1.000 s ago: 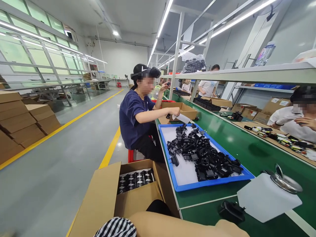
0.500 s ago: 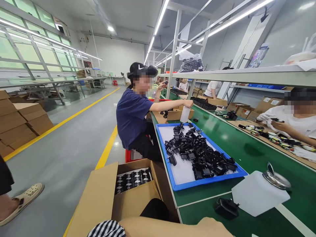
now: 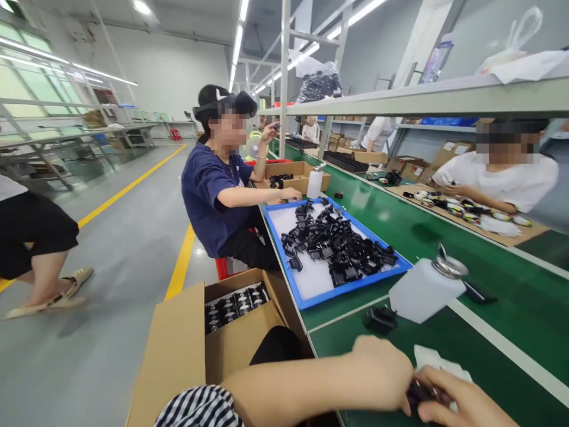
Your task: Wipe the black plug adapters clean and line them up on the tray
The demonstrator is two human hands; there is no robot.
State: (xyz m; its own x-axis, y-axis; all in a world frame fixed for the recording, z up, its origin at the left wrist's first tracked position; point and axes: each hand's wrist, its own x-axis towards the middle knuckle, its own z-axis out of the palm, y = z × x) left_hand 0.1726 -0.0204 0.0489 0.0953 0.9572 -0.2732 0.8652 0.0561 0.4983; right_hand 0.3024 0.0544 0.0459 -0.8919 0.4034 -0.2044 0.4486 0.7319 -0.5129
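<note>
At the bottom edge, my left hand point(image 3: 382, 370) and my right hand point(image 3: 464, 406) meet over the green bench point(image 3: 489, 308). Both are closed on a small dark part point(image 3: 422, 391), too hidden between the fingers to name. A white cloth point(image 3: 438, 360) lies just behind them. A black adapter point(image 3: 380, 319) rests on the bench beyond my left hand, beside a white squeeze bottle point(image 3: 422, 290) with a metal cap. Farther back, a blue tray point(image 3: 311, 284) holds several black adapters point(image 3: 338, 246).
An open cardboard box point(image 3: 178, 344) with rows of adapters stands on the floor at my left. A co-worker in a navy shirt point(image 3: 208, 196) sits at the tray's far end. Another person point(image 3: 507, 172) works across the bench. Someone's legs point(image 3: 40, 255) stand in the aisle.
The view has dropped and swung right. My hands have come into sight and closed together on the dark part. The navy-shirted co-worker set down a white bottle. A person walked into the aisle at left.
</note>
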